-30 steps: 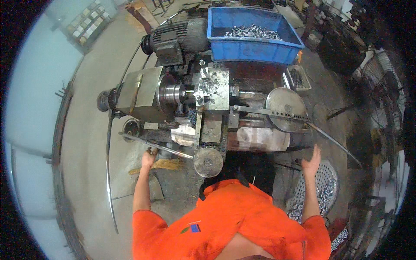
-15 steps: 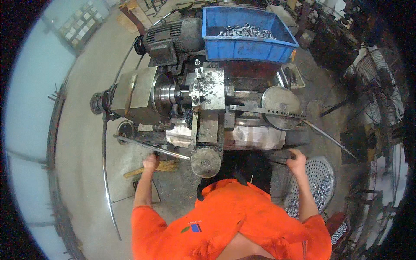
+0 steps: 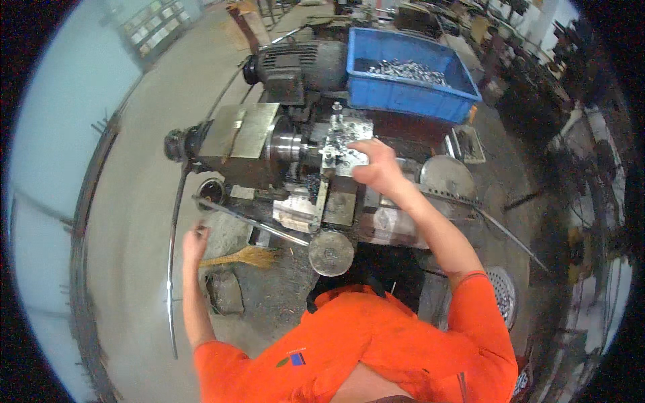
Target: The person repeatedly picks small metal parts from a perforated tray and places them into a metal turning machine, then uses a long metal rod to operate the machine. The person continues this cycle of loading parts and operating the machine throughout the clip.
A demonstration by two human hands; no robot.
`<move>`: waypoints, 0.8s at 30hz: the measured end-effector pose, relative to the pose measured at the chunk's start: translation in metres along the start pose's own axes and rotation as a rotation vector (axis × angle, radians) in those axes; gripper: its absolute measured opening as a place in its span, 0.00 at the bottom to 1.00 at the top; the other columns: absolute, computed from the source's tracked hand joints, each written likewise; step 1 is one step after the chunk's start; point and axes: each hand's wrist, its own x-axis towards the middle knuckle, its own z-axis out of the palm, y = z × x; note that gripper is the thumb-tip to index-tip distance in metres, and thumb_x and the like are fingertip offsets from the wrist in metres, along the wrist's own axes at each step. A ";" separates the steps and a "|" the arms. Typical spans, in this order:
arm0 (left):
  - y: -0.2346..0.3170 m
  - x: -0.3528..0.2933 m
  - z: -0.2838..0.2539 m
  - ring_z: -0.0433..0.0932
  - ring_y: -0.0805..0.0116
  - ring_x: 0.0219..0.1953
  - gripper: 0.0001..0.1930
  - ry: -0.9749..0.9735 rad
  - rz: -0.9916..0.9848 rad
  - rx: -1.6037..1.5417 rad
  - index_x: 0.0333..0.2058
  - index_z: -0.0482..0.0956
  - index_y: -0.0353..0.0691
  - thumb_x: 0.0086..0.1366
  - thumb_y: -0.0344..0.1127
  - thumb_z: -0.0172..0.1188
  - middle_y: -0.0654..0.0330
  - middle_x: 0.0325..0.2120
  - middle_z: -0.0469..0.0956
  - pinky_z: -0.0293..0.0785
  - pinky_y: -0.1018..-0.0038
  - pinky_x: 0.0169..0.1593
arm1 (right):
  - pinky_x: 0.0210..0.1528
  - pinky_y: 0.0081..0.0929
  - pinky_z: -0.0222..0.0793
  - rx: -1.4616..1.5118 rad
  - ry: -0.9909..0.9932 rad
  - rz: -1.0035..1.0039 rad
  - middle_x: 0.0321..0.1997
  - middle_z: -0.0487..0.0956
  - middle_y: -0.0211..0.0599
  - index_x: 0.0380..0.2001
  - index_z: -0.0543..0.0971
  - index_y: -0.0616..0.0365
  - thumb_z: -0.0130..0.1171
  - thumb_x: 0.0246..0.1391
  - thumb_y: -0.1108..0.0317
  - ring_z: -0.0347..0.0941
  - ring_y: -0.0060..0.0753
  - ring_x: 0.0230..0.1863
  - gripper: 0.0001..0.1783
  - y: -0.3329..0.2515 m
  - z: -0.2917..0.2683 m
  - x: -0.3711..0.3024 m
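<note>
My right hand reaches over the steel tool block of a lathe. Its finger and thumb are spread apart, and nothing shows between them. Left of the block, a shiny round chuck juts from the headstock. My left hand hangs low on the left, beside a long metal lever that runs to a round disc. Its fingers are curled together around a small dark spot too tiny to name.
Behind the lathe sit a motor and a blue crate holding many small metal parts. A larger disc with a perforated bar stands at right. A straw broom lies on the floor, and a perforated basket sits at my right.
My right hand has risen from the lower right to the tool block. The left hand has swung outward to the left. The whole view has shifted a little.
</note>
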 end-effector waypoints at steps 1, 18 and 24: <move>0.025 -0.004 -0.037 0.76 0.58 0.30 0.16 0.136 0.009 0.030 0.42 0.72 0.38 0.55 0.36 0.54 0.53 0.30 0.76 0.71 0.68 0.35 | 0.45 0.34 0.64 -0.117 -0.030 -0.044 0.38 0.74 0.44 0.34 0.76 0.59 0.54 0.27 0.66 0.68 0.45 0.40 0.22 -0.003 0.018 0.017; -0.001 -0.099 -0.068 0.74 0.46 0.31 0.22 0.309 -0.590 0.329 0.25 0.76 0.36 0.49 0.53 0.53 0.45 0.24 0.75 0.69 0.59 0.35 | 0.44 0.36 0.64 -0.514 -0.605 0.019 0.32 0.76 0.45 0.25 0.78 0.62 0.55 0.30 0.62 0.68 0.45 0.40 0.16 -0.038 0.092 0.076; 0.062 -0.118 -0.035 0.74 0.47 0.32 0.19 0.286 -0.623 0.315 0.29 0.73 0.38 0.47 0.49 0.55 0.47 0.26 0.75 0.68 0.59 0.37 | 0.44 0.35 0.64 -0.557 -0.609 0.052 0.31 0.77 0.43 0.23 0.78 0.59 0.54 0.31 0.62 0.69 0.42 0.40 0.14 -0.040 0.090 0.077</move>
